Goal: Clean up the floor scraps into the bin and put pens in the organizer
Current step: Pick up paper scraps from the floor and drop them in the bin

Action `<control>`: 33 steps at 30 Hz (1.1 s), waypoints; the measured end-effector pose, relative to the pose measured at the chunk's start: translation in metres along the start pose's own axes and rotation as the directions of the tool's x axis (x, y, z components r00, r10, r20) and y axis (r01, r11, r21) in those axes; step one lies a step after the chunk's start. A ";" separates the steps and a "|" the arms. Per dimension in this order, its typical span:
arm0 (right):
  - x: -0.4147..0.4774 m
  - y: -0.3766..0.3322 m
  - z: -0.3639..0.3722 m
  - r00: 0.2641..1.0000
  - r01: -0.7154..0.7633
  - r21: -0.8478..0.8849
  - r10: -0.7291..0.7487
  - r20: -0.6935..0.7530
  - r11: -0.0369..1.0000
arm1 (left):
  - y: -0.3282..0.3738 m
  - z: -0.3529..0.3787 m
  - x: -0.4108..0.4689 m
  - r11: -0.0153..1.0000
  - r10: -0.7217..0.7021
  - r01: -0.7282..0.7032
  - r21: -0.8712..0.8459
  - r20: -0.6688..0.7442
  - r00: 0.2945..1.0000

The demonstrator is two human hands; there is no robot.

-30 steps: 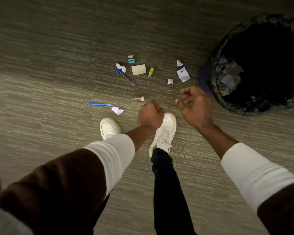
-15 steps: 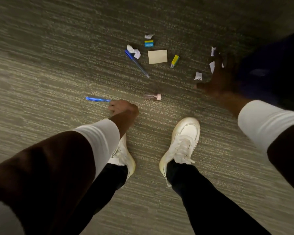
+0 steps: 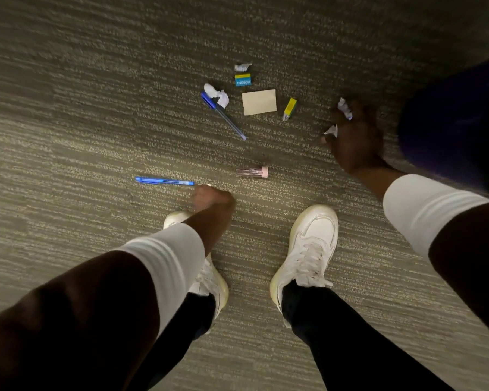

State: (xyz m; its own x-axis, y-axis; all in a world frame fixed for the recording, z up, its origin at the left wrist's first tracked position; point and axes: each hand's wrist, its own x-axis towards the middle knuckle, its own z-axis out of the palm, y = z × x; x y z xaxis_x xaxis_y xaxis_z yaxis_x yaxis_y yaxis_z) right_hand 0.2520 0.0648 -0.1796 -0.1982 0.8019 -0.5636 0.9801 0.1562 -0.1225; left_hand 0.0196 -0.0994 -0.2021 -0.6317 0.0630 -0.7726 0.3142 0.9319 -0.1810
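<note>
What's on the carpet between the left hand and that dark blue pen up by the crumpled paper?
Bare carpet only, in the head view, between the left hand and the dark blue pen.

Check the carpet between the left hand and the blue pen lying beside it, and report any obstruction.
Nothing visible: bare carpet separates the left hand from the blue pen; its tip lies just beside the fist.

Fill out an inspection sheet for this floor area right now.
Surface: grey carpet.
Job's things: two blue pens; crumpled paper scraps.
Clutter: tan note, teal label, yellow piece, pink-capped clear tube.
Grips: left hand fisted beside the pen tip; right hand closing on white scraps.
Cables: nothing seen.
Surroundings: white shoes; dark bin, blurred.
</note>
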 end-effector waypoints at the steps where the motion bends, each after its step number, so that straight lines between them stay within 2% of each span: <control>1: -0.004 -0.003 0.002 1.000 0.003 -0.018 -0.003 -0.006 1.000 | 0.001 0.001 -0.003 0.999 -0.001 0.001 0.043 0.005 1.000; 6: -0.002 -0.008 0.006 1.000 0.017 -0.170 -0.019 -0.009 0.985 | 0.001 0.003 -0.023 0.993 0.110 -0.113 0.027 0.074 0.991; 11: 0.007 -0.011 0.010 0.999 0.038 -0.300 -0.046 -0.019 0.953 | -0.003 -0.001 -0.032 0.890 0.348 -0.359 0.280 0.090 0.933; 15: -0.012 -0.016 -0.003 0.996 0.055 -0.302 -0.072 -0.045 0.952 | 0.000 -0.020 -0.052 0.861 0.357 -0.401 0.313 0.188 0.915; 17: -0.034 -0.021 -0.017 0.995 0.024 -0.196 -0.042 -0.092 0.980 | 0.003 -0.033 -0.069 0.848 0.374 -0.426 0.316 0.214 0.903; 19: -0.062 -0.024 -0.032 0.986 -0.011 0.036 0.017 -0.167 0.999 | 0.007 -0.043 -0.091 0.837 0.424 -0.477 0.269 0.231 0.876; 24: -0.131 -0.017 -0.076 0.943 -0.091 0.383 0.203 -0.264 0.919 | 0.035 -0.062 -0.169 0.805 0.553 -0.586 0.093 0.243 0.797; 28: -0.179 0.001 -0.124 0.879 -0.106 0.451 0.295 -0.375 0.886 | 0.071 -0.073 -0.245 0.721 0.693 -0.684 -0.111 0.108 0.713; 31: -0.208 0.026 -0.163 0.806 -0.078 0.532 0.367 -0.464 0.843 | 0.100 -0.078 -0.298 0.608 0.787 -0.775 -0.171 0.003 0.617; 33: -0.220 0.049 -0.183 0.778 -0.088 0.609 0.436 -0.453 0.788 | 0.119 -0.081 -0.329 0.550 0.825 -0.810 -0.203 -0.019 0.565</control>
State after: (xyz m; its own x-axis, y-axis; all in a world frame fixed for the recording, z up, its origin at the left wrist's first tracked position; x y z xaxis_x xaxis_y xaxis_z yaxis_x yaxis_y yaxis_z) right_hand 0.3453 0.0020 0.0879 0.2780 0.9529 -0.1217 0.7840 -0.2982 -0.5445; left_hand 0.2074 0.0200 0.0793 -0.1112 0.8115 -0.5737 0.5406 0.5338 0.6503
